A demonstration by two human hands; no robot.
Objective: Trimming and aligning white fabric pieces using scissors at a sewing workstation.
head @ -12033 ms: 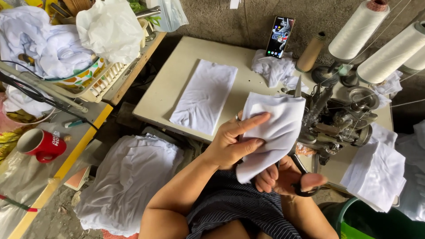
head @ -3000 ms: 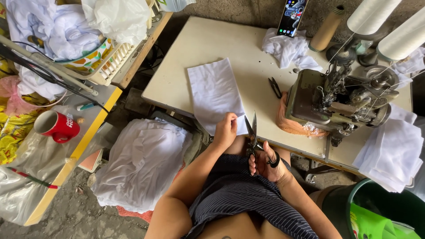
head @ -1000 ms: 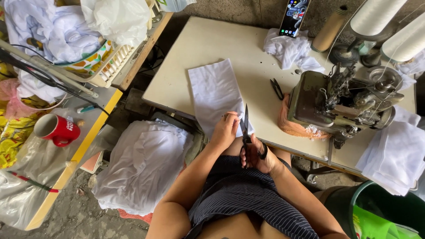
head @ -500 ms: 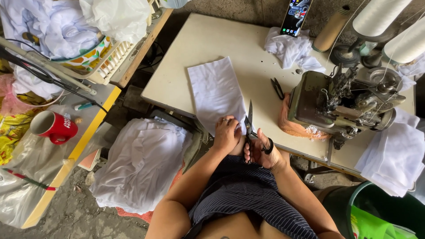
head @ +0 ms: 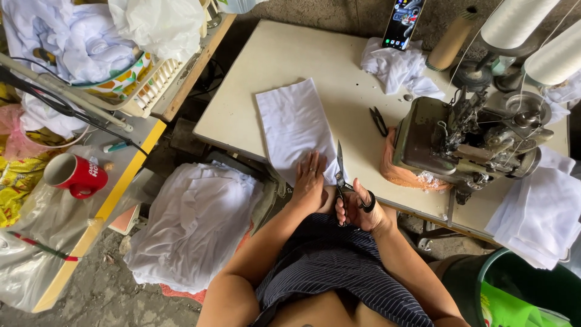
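At the near edge of a pale sewing table (head: pixel 266 79), a person's left hand (head: pixel 310 181) lies flat, fingers spread, on a folded white cloth (head: pixel 295 127) that rests on the tabletop. Just beside it, the right hand (head: pixel 358 209) is closed around the handles of black scissors (head: pixel 341 172), blades pointing up along the cloth's right edge. A grey sewing machine (head: pixel 466 142) stands to the right, small thread snips (head: pixel 379 120) between it and the cloth.
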